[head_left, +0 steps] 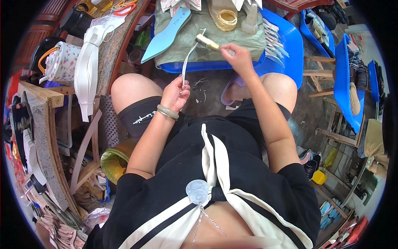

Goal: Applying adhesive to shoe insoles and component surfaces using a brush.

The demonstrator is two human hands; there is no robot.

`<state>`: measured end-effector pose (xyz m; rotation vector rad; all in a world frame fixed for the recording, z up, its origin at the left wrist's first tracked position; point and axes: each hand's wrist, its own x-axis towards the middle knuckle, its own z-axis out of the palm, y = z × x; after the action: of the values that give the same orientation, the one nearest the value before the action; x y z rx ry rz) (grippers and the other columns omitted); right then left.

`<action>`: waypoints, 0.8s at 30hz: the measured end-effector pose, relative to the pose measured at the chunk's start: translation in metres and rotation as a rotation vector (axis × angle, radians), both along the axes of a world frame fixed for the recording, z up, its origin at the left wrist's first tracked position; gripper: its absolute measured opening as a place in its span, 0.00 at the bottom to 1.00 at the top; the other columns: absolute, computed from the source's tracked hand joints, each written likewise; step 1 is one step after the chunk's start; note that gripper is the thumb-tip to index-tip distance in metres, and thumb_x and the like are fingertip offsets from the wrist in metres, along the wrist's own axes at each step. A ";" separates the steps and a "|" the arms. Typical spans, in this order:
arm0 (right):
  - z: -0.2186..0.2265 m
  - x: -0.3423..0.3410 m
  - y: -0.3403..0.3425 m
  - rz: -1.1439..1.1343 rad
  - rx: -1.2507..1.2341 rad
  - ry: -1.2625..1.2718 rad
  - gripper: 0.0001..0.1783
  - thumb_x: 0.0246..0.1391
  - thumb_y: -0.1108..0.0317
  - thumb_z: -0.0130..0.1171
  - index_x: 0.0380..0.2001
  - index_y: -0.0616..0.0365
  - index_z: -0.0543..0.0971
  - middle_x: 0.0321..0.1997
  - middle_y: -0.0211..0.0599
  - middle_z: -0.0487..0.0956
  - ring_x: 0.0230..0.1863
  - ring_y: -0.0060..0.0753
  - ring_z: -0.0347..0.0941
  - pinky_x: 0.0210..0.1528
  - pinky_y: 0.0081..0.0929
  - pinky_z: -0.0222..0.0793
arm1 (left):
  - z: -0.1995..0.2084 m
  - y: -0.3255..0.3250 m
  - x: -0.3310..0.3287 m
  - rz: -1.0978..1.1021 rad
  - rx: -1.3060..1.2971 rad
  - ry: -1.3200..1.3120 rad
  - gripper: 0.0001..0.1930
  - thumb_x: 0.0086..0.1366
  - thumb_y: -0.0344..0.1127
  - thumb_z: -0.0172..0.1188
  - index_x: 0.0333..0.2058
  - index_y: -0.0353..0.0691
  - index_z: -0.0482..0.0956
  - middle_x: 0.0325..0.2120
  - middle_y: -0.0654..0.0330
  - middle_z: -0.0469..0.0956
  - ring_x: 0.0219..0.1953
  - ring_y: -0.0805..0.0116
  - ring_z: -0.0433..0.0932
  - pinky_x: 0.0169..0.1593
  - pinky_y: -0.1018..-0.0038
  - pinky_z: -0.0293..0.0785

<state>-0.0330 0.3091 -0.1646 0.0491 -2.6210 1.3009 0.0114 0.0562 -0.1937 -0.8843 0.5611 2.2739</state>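
My left hand is closed on the lower end of a narrow white strip, which stands up from the fingers and bends over at its top. In my right hand is a small brush with a pale handle. Its dark bristles point left and meet or overlap the strip near its upper end; whether they touch I cannot tell. Just beyond the hands lies a light blue insole on a grey-green cloth. A glue-crusted pot stands past the brush.
White strips hang over the table edge at left, beside a floral pot. A blue tray with layered pieces sits right of the cloth. A lined bin stands by my left forearm. Blue crates rest on wooden racks at right.
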 end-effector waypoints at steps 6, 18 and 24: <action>0.005 -0.051 0.020 -0.084 0.239 0.094 0.09 0.47 0.61 0.60 0.30 0.51 0.82 0.26 0.44 0.80 0.30 0.43 0.78 0.32 0.31 0.72 | 0.009 0.003 0.005 -0.021 -0.061 0.083 0.04 0.65 0.31 0.51 0.38 0.41 0.68 0.23 0.63 0.67 0.20 0.79 0.64 0.18 0.87 0.57; 0.025 0.049 -0.026 0.125 -0.268 -0.231 0.08 0.49 0.70 0.61 0.33 0.60 0.81 0.30 0.27 0.81 0.33 0.14 0.73 0.38 0.17 0.69 | 0.004 0.008 0.002 0.012 -0.063 0.074 0.08 0.65 0.29 0.48 0.43 0.42 0.65 0.24 0.61 0.67 0.21 0.76 0.65 0.18 0.85 0.58; 0.042 0.090 -0.019 0.017 -0.573 -0.318 0.07 0.50 0.70 0.61 0.33 0.59 0.82 0.29 0.25 0.80 0.31 0.13 0.71 0.36 0.16 0.68 | -0.003 0.015 0.000 -0.099 -0.084 0.216 0.07 0.68 0.38 0.47 0.34 0.43 0.66 0.22 0.63 0.67 0.18 0.78 0.62 0.16 0.84 0.57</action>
<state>0.0565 0.2903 -0.1226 -0.2439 -2.3651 2.1632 0.0118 0.0717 -0.1970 -0.6383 0.7842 2.2828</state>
